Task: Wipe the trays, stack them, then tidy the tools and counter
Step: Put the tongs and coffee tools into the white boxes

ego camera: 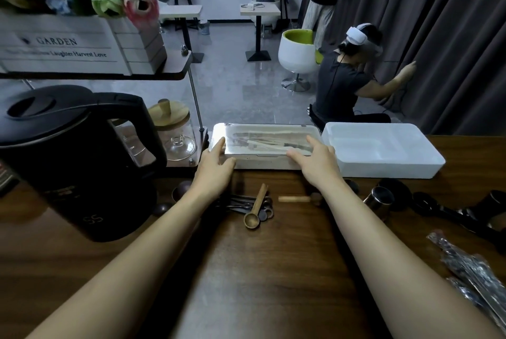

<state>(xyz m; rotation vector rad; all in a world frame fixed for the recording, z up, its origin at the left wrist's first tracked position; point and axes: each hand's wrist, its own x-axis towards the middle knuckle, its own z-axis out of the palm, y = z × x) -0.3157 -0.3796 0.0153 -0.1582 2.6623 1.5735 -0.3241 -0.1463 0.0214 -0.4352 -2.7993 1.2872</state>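
A white tray with a clear lid (262, 134) stands at the counter's far edge, with wooden utensils visible inside. My left hand (216, 164) rests on its near left corner, fingers straight on the lid. My right hand (317, 160) lies flat on its near right corner. An open white tray (383, 152) sits right beside it. A wooden spoon (256, 207) lies on a set of metal measuring spoons (241, 204) between my forearms. A small wooden-handled tool (298, 198) lies by my right wrist.
A black electric kettle (74, 158) stands at the left. Behind it are a glass jar with a wooden lid (172, 127) and a shelf holding a flower crate (79, 45). Metal cups (379, 200), black scoops (438, 207) and wrapped cutlery (471, 270) lie at the right.
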